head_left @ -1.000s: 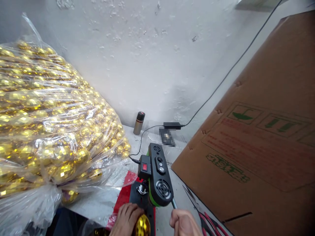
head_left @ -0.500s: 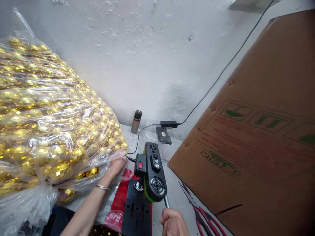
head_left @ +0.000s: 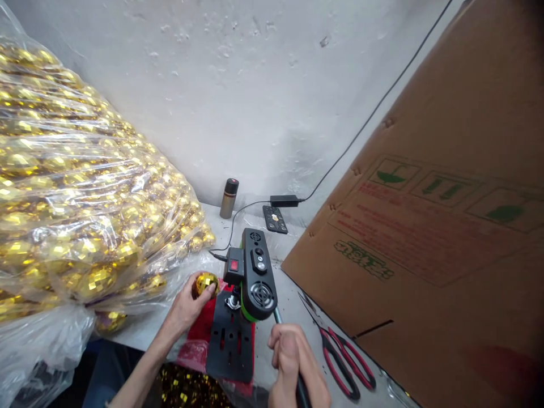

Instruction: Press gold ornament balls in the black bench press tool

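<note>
My left hand point(head_left: 185, 306) is closed around a gold mirrored ball point(head_left: 204, 283), close to the left side of a black-and-green machine point(head_left: 258, 272). The machine has round vents, buttons and a red switch point(head_left: 234, 264), and stands on a slotted black base plate point(head_left: 229, 340). In the lower middle, my right hand point(head_left: 295, 362) grips a metal rod with a black handle point(head_left: 302, 391). The rod's far end is hidden at the machine's lower right edge. Under the plate lies a red sheet point(head_left: 199, 326).
A big clear bag point(head_left: 140, 187) of gold balls fills the left. At right stand a cardboard box point(head_left: 446, 226) and red-and-black scissors point(head_left: 344, 357). By the wall are a brown bottle point(head_left: 229, 198), a phone point(head_left: 275, 220) and a cabled power adapter point(head_left: 284, 200). More gold pieces point(head_left: 191, 391) lie below the table edge.
The left hand has come back from beside the bag and now shows a gold ball in its fingers. The right hand still grips the rod. The whole view has shifted slightly.
</note>
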{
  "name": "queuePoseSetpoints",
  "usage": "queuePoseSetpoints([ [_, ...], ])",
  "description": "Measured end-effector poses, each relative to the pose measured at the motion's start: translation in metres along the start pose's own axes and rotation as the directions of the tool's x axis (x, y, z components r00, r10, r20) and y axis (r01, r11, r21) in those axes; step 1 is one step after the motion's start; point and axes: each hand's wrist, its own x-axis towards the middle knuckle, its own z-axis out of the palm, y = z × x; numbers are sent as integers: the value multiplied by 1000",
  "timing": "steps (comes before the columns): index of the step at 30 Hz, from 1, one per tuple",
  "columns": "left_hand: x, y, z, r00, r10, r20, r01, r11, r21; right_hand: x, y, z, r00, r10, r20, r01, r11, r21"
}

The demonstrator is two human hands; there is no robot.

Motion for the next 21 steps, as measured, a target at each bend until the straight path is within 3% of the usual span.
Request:
queuePoseSetpoints([
  [2, -25, -10, 8, 999, -24, 49, 33, 983, -181, 5, 2, -2, 1000, -8, 20, 8, 1000, 2],
  [5, -49, -24, 25, 990, -78, 118, 103, 968, -229, 11, 10, -8, 987, -120, 108, 120, 993, 1],
  [8, -57, -32, 34, 987, -69, 143, 90, 985, -149, 13, 17, -13, 963, -208, 174, 211, 977, -1],
  [16, -63, -18, 37, 970, 84, 230, -120, 982, 147, 10, 21, -17, 957, -204, 205, 214, 976, -27],
  [21, -69, -18, 45, 946, 200, 257, -255, 945, 203, 8, 24, -19, 955, -209, 208, 220, 975, -27],
])
